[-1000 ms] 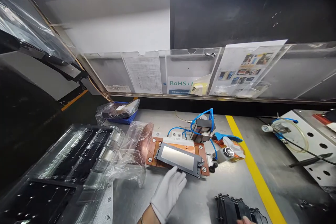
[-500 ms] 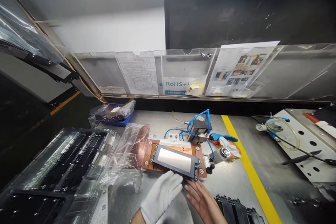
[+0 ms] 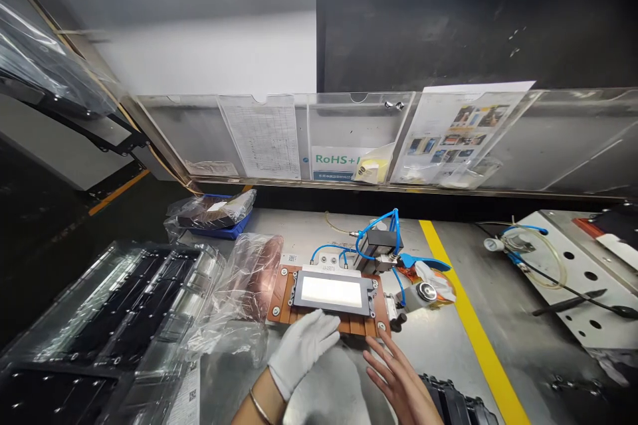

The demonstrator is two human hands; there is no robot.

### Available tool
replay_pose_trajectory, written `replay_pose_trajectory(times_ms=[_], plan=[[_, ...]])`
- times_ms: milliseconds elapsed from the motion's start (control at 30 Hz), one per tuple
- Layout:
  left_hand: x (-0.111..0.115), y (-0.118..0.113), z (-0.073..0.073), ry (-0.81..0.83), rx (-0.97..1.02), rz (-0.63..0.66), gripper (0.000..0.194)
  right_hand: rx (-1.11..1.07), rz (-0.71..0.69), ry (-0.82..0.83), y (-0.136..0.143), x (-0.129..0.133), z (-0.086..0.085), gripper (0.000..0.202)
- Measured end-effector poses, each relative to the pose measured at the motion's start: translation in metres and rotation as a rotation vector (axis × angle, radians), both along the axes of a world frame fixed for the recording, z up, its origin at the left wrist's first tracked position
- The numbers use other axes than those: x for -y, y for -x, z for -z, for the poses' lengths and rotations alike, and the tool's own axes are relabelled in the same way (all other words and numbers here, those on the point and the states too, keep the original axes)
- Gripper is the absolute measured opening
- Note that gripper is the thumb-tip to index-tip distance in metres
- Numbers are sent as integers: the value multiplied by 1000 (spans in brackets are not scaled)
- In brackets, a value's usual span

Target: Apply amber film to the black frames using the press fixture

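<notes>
A black rectangular frame [image 3: 286, 295] with a bright silver panel [image 3: 331, 293] in its middle lies flat on a copper-brown fixture [image 3: 279, 299]. My left hand [image 3: 305, 348], in a white glove, has its fingers stretched out at the fixture's front edge, just below the frame; whether it touches is unclear. My bare right hand [image 3: 396, 372] is spread at the fixture's front right corner, apart from the frame, with nothing in it. Behind the fixture stands a dark pneumatic block [image 3: 379, 241] with blue hoses.
Clear trays of black parts [image 3: 144, 305] lie left, beside crumpled plastic film [image 3: 239, 279]. A blue bin [image 3: 232, 229] stands behind them. A silver-capped bottle [image 3: 426, 292] is right of the fixture. More black parts [image 3: 456, 402] sit at front right, near yellow tape [image 3: 478, 339].
The black frame has gone from tilted to squared up on the fixture. My right hand has drawn away from it, down and right; my left hand has shifted slightly left.
</notes>
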State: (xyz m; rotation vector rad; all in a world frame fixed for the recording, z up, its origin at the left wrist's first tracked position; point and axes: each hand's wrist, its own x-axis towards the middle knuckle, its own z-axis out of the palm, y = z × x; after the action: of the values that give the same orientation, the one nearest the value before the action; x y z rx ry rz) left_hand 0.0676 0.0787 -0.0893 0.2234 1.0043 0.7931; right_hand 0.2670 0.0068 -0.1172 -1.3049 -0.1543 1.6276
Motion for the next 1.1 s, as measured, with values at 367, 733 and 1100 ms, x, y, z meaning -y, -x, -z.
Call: replay_pose_trajectory(times_ms=[367, 733, 1100], plan=[[-34, -12, 1, -1037, -773, 417, 59, 1294, -470, -290, -65, -40, 14, 56], [-34, 10, 10, -1009, -991, 333, 70, 1464, -664, -274, -70, -46, 0, 42], [-58, 49, 12, -576, -1104, 320, 42, 844, -336, -184, -16, -79, 22, 66]])
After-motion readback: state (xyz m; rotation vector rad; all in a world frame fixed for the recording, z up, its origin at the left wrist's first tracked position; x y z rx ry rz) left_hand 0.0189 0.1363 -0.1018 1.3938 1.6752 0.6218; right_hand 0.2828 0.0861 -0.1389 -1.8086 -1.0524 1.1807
